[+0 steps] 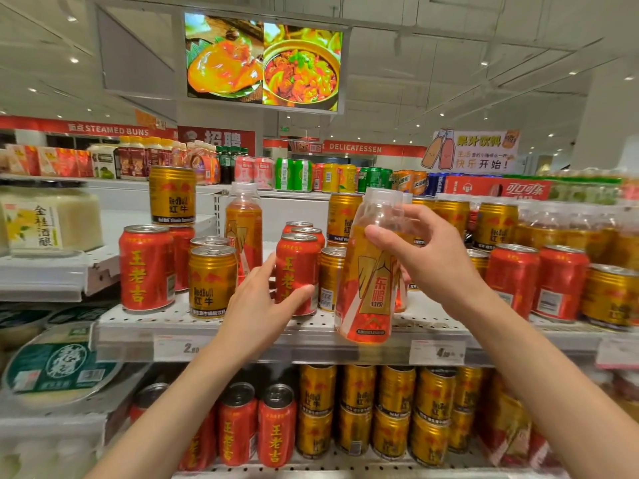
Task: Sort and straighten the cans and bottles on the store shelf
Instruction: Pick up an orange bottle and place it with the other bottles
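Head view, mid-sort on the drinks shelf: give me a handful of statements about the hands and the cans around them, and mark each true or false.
1. The right hand holds an orange bottle near its neck. True.
2. The held bottle stands upright on the shelf. False: it is tilted and lifted in front of the shelf edge.
3. The left hand reaches a red can with thumb and fingers on either side. True.
4. A gold can is stacked on top of red cans at the left. True.
5. The row below holds only red cans. False: gold cans stand there too, right of the red ones.
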Available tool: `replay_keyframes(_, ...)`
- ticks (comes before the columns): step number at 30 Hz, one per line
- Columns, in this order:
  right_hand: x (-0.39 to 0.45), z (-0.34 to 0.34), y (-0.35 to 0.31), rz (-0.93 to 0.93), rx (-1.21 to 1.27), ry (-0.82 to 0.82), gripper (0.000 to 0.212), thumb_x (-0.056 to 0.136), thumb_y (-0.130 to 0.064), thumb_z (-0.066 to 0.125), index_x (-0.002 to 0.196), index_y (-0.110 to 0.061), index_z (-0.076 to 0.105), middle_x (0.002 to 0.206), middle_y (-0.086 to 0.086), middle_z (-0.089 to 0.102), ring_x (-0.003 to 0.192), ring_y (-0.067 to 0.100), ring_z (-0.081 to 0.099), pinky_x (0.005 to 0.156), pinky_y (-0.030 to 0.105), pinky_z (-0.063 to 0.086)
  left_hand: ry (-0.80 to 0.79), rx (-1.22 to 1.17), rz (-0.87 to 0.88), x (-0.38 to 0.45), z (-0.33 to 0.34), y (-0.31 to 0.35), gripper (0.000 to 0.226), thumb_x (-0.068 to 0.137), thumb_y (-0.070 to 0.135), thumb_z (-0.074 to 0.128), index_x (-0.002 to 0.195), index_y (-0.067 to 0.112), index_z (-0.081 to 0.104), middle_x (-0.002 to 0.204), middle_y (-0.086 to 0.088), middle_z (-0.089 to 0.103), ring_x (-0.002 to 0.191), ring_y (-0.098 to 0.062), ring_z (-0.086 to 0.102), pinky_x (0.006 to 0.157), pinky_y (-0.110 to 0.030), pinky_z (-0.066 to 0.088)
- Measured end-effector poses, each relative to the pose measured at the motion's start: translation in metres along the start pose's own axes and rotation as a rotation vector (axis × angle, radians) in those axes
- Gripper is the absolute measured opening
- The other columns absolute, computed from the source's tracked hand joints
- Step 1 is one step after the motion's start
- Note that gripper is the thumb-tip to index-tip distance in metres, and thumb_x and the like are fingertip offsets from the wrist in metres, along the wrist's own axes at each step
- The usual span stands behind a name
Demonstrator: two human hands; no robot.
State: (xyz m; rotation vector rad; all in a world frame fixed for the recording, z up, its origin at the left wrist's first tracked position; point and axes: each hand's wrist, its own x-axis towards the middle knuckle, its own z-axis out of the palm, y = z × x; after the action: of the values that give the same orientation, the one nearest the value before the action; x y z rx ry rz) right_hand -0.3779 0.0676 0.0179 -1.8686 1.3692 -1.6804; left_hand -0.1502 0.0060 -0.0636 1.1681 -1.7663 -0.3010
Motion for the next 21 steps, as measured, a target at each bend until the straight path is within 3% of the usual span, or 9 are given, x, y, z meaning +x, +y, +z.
replay_keyframes(3, -0.003, -0.001, -0.001, -0.007, 0.007, 0.001, 0.060, 0.079, -0.053, 0.075, 0.131, -0.031, 0.055, 0.120, -0.017, 0.064, 0.108, 0.006, 0.064, 0.062, 0.020, 0.051, 0.085, -0.113, 0.033, -0.008, -0.001, -0.004, 0.070, 0.085, 0.050, 0.071, 0.146, 0.031, 0.042, 0.132, 0.009, 0.052, 0.118, -0.007, 0.055, 0.103, -0.034, 0.049)
replay_keyframes(7, -0.007, 0.001, 0.000, 0.001, 0.023, 0.040, 0.057, 0.080, -0.052, 0.074, 0.128, -0.033, 0.052, 0.117, -0.021, 0.062, 0.105, 0.012, 0.067, 0.062, 0.020, 0.052, 0.261, -0.134, 0.213, -0.023, -0.005, 0.004, 0.042, 0.089, 0.045, 0.069, 0.123, 0.023, 0.058, 0.109, 0.008, 0.058, 0.100, -0.004, 0.059, 0.083, -0.022, 0.053)
replay_keyframes(9, -0.008, 0.003, 0.002, 0.029, 0.048, 0.069, 0.060, 0.082, -0.053, 0.074, 0.133, -0.027, 0.054, 0.120, -0.012, 0.065, 0.099, 0.012, 0.067, 0.056, 0.018, 0.052, 0.127, -0.153, 0.259, -0.029, -0.004, 0.012, 0.045, 0.087, 0.054, 0.067, 0.122, 0.027, 0.059, 0.106, 0.016, 0.061, 0.099, -0.002, 0.061, 0.079, -0.022, 0.054)
replay_keyframes(12, -0.014, 0.008, 0.004, 0.072, 0.102, 0.090, 0.053, 0.087, -0.053, 0.069, 0.130, -0.022, 0.059, 0.116, 0.001, 0.071, 0.071, 0.008, 0.062, 0.050, 0.014, 0.049, -0.103, -0.155, 0.258, -0.034, 0.005, 0.017, 0.071, 0.077, 0.074, 0.062, 0.137, 0.038, 0.049, 0.120, 0.021, 0.061, 0.111, 0.002, 0.059, 0.091, -0.024, 0.054)
replay_keyframes(17, -0.033, 0.013, 0.008, 0.176, 0.186, 0.158, 0.044, 0.090, -0.048, 0.068, 0.123, -0.020, 0.061, 0.097, 0.001, 0.074, 0.052, 0.013, 0.064, 0.046, 0.020, 0.049, -0.176, -0.188, 0.259, -0.037, 0.015, 0.012, 0.080, 0.071, 0.077, 0.063, 0.142, 0.048, 0.038, 0.129, 0.020, 0.058, 0.117, 0.005, 0.055, 0.097, -0.028, 0.054)
replay_keyframes(21, -0.057, 0.006, 0.017, 0.243, 0.227, 0.166, 0.041, 0.091, -0.045, 0.068, 0.123, -0.020, 0.062, 0.098, -0.002, 0.076, 0.050, 0.016, 0.061, 0.046, 0.024, 0.050, -0.197, -0.246, 0.271, -0.048, 0.019, 0.007, 0.076, 0.073, 0.070, 0.066, 0.142, 0.045, 0.044, 0.130, 0.026, 0.056, 0.120, 0.006, 0.053, 0.098, -0.023, 0.050)
